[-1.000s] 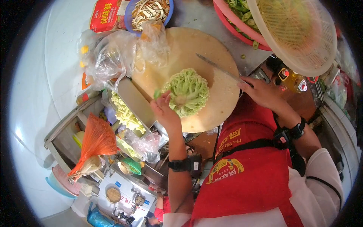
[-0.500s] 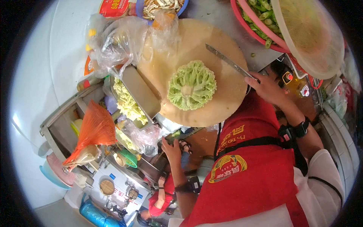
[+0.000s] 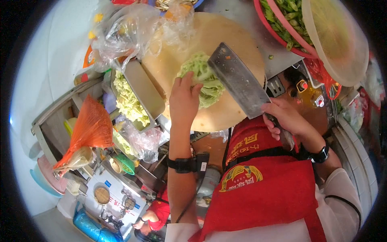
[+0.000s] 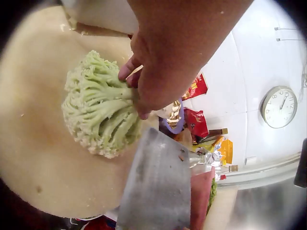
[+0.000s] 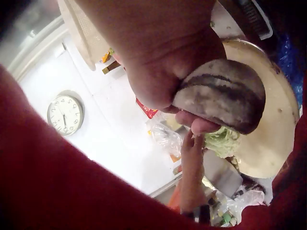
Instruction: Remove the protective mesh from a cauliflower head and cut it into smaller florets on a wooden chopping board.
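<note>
A pale green cauliflower (image 3: 209, 92) sits on the round wooden chopping board (image 3: 229, 28), its branching stalks showing in the left wrist view. My left hand (image 3: 184, 101) holds it at the stem, fingers and thumb on either side. By its handle, my right hand (image 3: 288, 117) grips a broad cleaver (image 3: 240, 80). The blade's flat faces up in the head view, with its far end overlapping the cauliflower's right side. Right wrist view: the butt of the cleaver handle (image 5: 223, 96) sticks out of the fist, and the cauliflower (image 5: 223, 141) is partly hidden behind.
Left of the board stands a metal container (image 3: 151, 94) with cut cauliflower pieces. Clear plastic bags (image 3: 125, 36) lie at the board's upper left. A red basin (image 3: 262, 24) of sliced green peppers and a white strainer (image 3: 338, 40) are at upper right. Another person (image 3: 155, 215) is below left.
My left hand dropped away from the cauliflower, then came back up and took hold of it. The cauliflower has tipped over. The cleaver has turned from edge-on to showing its broad face.
</note>
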Demonstrator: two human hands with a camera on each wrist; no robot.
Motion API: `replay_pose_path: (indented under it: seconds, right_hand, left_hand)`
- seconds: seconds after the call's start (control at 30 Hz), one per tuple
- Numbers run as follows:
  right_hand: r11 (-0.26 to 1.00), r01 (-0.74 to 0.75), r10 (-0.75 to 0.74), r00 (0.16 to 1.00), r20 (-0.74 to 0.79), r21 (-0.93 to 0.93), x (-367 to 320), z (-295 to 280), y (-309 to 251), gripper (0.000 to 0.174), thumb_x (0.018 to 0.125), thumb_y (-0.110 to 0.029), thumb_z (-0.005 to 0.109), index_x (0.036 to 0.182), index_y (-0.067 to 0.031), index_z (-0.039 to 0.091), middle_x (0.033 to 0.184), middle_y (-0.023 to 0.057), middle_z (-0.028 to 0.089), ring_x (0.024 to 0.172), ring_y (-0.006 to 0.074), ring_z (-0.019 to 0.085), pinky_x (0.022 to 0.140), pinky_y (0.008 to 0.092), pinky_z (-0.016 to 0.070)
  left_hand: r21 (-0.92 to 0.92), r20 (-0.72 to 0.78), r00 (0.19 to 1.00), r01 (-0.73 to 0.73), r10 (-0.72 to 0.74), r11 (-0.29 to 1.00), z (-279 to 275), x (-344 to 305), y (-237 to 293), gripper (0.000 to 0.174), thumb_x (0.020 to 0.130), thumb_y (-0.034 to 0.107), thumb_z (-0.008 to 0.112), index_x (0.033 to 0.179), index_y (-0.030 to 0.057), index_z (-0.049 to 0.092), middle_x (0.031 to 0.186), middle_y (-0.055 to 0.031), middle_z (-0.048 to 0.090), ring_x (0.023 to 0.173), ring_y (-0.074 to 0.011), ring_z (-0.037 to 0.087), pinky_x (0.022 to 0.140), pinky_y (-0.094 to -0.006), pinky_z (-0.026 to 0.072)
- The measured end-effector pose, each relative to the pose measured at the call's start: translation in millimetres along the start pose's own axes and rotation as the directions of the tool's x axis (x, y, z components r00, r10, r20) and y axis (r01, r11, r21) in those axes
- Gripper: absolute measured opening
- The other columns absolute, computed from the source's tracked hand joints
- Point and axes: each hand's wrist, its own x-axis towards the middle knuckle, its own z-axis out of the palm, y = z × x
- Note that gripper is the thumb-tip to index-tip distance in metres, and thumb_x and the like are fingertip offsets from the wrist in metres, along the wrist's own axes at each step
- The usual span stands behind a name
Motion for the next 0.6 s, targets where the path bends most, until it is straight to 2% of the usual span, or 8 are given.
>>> replay_pose_path:
  seconds: [0.03,0.13,0.23,0.33,0.43,0.5,0.6]
  right_hand:
    - [1.000,0.021,-0.021,1.000,0.001,-0.003,-0.8,4.8,-0.2,0.028,0.096,-0.027,0.044,0.091,0.0003,0.048,0.056,0.0048,0.048,0.040,0.0128,0.046,0.037,0.0289,0.0424]
    - [0.996,0.065,-0.063,0.997,0.045,-0.065,-0.4,11.0,-3.3,0.026,0.096,-0.025,0.043,0.093,-0.0009,0.050,0.056,0.0025,0.047,0.040,0.0106,0.047,0.037,0.0273,0.0427]
    - [0.982,0.085,-0.073,0.994,0.080,-0.169,1.4,17.8,-14.6,0.026,0.097,-0.025,0.042,0.100,-0.0013,0.052,0.056,0.0011,0.047,0.040,0.0090,0.046,0.037,0.0263,0.0422]
    - [0.957,0.094,-0.070,0.993,0.095,-0.275,3.9,21.7,-20.2,0.032,0.097,-0.025,0.041,0.115,-0.0016,0.053,0.056,-0.0001,0.047,0.040,0.0084,0.046,0.037,0.0256,0.0417]
    - [0.943,0.097,-0.068,0.993,0.101,-0.318,4.4,22.8,-21.8,0.038,0.098,-0.025,0.040,0.126,-0.0024,0.051,0.056,-0.0006,0.047,0.040,0.0085,0.046,0.037,0.0254,0.0412]
    - [0.937,0.072,-0.041,0.994,0.099,-0.341,3.7,23.1,-24.7,0.040,0.098,-0.025,0.040,0.129,-0.0028,0.050,0.056,-0.0006,0.048,0.040,0.0086,0.046,0.038,0.0257,0.0410]
    - [0.922,0.034,0.007,0.994,0.105,-0.387,3.2,22.0,-28.2,0.038,0.098,-0.026,0.040,0.126,-0.0022,0.052,0.057,0.0001,0.048,0.040,0.0091,0.047,0.038,0.0262,0.0411]
  left_hand:
    - [-0.005,-0.032,0.999,-0.009,0.008,1.000,1.0,1.0,-1.4,0.038,0.085,0.020,0.066,0.119,0.0062,0.057,0.094,-0.0168,0.058,0.083,-0.0333,0.060,0.071,-0.0430,0.0485]
    - [0.009,-0.028,0.999,0.043,-0.043,0.999,0.0,4.9,-8.5,0.041,0.084,0.021,0.068,0.119,0.0033,0.056,0.099,-0.0183,0.060,0.088,-0.0356,0.060,0.075,-0.0430,0.0487]
    - [-0.120,-0.055,0.995,0.074,-0.081,0.990,5.2,8.0,-17.2,0.044,0.083,0.022,0.069,0.118,-0.0010,0.055,0.105,-0.0208,0.061,0.092,-0.0376,0.060,0.079,-0.0427,0.0483]
    - [0.077,-0.012,0.983,0.185,-0.184,0.980,0.1,4.1,-1.4,0.046,0.081,0.020,0.070,0.117,-0.0036,0.055,0.108,-0.0228,0.061,0.096,-0.0384,0.059,0.082,-0.0420,0.0476]
    - [0.044,-0.060,0.988,0.145,-0.142,0.988,4.6,-0.3,-2.8,0.044,0.081,0.017,0.070,0.117,-0.0028,0.054,0.106,-0.0222,0.060,0.095,-0.0387,0.059,0.082,-0.0427,0.0472]
    - [-0.021,-0.072,0.980,0.185,-0.186,0.983,5.3,-4.7,3.1,0.041,0.081,0.014,0.069,0.116,-0.0029,0.054,0.106,-0.0222,0.059,0.095,-0.0394,0.058,0.082,-0.0439,0.0469]
    - [-0.098,-0.124,0.974,0.180,-0.192,0.979,12.9,-14.4,4.6,0.038,0.082,0.010,0.067,0.115,-0.0030,0.054,0.106,-0.0224,0.057,0.097,-0.0403,0.057,0.082,-0.0451,0.0462]
